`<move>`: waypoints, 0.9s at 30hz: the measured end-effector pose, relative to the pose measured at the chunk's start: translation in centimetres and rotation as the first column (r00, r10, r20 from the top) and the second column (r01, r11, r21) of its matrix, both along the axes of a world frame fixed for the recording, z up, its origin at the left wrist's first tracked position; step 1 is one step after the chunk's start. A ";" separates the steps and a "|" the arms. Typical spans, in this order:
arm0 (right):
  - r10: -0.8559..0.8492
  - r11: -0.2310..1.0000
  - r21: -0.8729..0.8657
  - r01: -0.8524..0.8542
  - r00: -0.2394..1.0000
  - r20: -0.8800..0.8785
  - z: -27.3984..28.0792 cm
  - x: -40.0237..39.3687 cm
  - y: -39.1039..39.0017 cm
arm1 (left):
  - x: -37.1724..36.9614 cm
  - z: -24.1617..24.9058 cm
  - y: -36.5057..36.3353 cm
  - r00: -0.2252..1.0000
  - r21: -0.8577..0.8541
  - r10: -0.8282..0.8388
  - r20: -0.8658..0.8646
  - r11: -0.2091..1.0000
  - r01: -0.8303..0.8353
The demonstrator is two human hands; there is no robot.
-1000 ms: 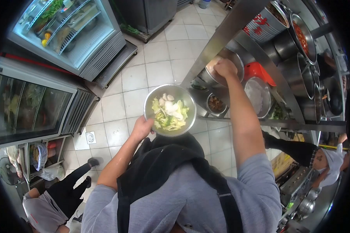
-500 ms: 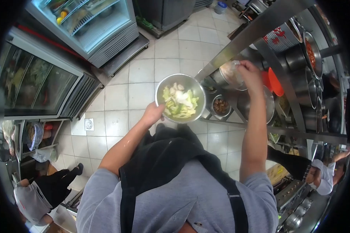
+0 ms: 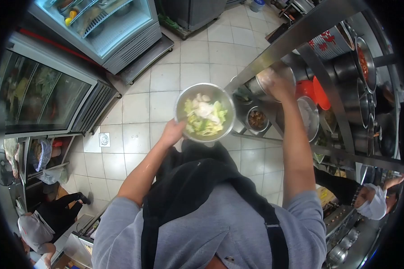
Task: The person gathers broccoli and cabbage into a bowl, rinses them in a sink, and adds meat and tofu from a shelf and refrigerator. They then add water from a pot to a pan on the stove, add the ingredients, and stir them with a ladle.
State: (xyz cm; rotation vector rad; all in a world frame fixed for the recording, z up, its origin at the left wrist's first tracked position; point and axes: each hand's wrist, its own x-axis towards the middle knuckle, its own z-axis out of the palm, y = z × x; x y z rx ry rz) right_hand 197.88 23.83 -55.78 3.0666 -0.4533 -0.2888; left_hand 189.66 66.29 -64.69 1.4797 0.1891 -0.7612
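My left hand [image 3: 173, 133] is closed on the left rim of a metal bowl [image 3: 181, 99], thumb over the edge. Chopped pale green vegetables [image 3: 208, 125] with a whitish lump on top lie in the bowl. On the right, my right hand [image 3: 276, 86] reaches into a metal container [image 3: 258, 89] on the shelf; its fingers are blurred and partly hidden, so its grip cannot be made out. Just below that container stands a small pot [image 3: 257, 120] of brown pieces.
Metal shelf bars [image 3: 296, 36] run beside my right arm. Pots and a red-orange container [image 3: 321, 93] crowd the shelf. Two glass-door fridges [image 3: 134, 51] stand at the left. One person [image 3: 36, 231] is at lower left, another [image 3: 373, 201] at lower right.
My right hand has lowered from above the container into it, and the clear thing it held is no longer distinct. The bowl in my left hand has shifted slightly left.
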 end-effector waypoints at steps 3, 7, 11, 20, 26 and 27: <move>0.061 0.997 0.050 -0.054 0.986 -0.152 -1.1 0.3 -1.3 | -2.6 -0.6 3.5 0.993 0.064 0.114 -0.023 0.992 -0.113; 0.120 0.992 0.057 -0.111 0.971 -0.205 0.4 1.2 0.0 | -6.4 0.5 6.8 0.938 0.217 0.342 -0.060 0.921 -0.323; 0.156 0.988 0.022 -0.155 0.967 -0.199 -0.3 1.9 -0.9 | -9.9 1.7 9.1 0.876 0.301 0.480 -0.033 0.841 -0.450; 0.036 0.891 0.451 -0.038 0.999 0.013 5.0 0.7 -4.1 | -14.7 0.8 10.9 0.714 0.412 0.698 -0.048 0.666 -0.623; -0.236 0.634 0.773 -0.018 0.947 0.216 6.6 -0.3 -3.7 | -13.4 -0.2 11.4 0.700 0.398 0.711 -0.059 0.660 -0.637; -0.322 0.574 0.818 -0.029 0.911 0.258 6.7 -0.4 -3.5 | -13.4 -0.2 11.3 0.696 0.394 0.716 -0.046 0.653 -0.646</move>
